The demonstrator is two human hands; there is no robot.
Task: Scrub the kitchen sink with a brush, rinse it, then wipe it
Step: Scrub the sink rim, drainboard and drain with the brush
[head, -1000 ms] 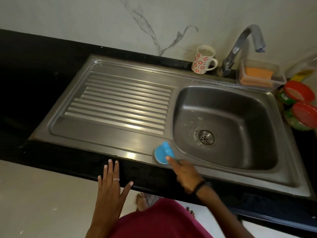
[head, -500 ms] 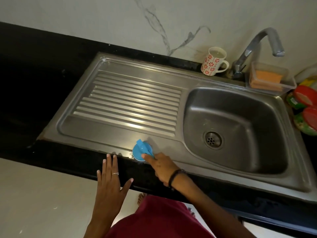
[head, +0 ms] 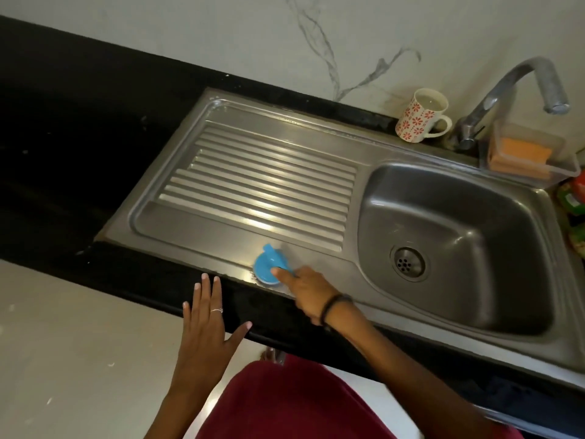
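Note:
A round blue brush point(head: 267, 265) sits on the front rim of the steel sink point(head: 316, 147), just in front of the ribbed drainboard point(head: 262, 191). My right hand point(head: 305, 288) grips the brush from its near side, with the forefinger laid over its top. My left hand point(head: 207, 321) hovers with fingers spread over the black counter's front edge, left of the brush, holding nothing. The basin point(head: 468, 248) with its drain point(head: 408, 263) lies to the right. The brush's bristles are hidden underneath.
A flowered mug point(head: 419, 117) stands at the back by the tap point(head: 519, 90). A clear box with an orange sponge point(head: 512, 153) sits right of the tap. Jars point(head: 573, 201) crowd the right edge. Black counter point(head: 79, 137) stretches left.
My right hand has slid the brush leftward along the sink's front rim, away from the basin corner. My left hand has kept its place at the counter edge.

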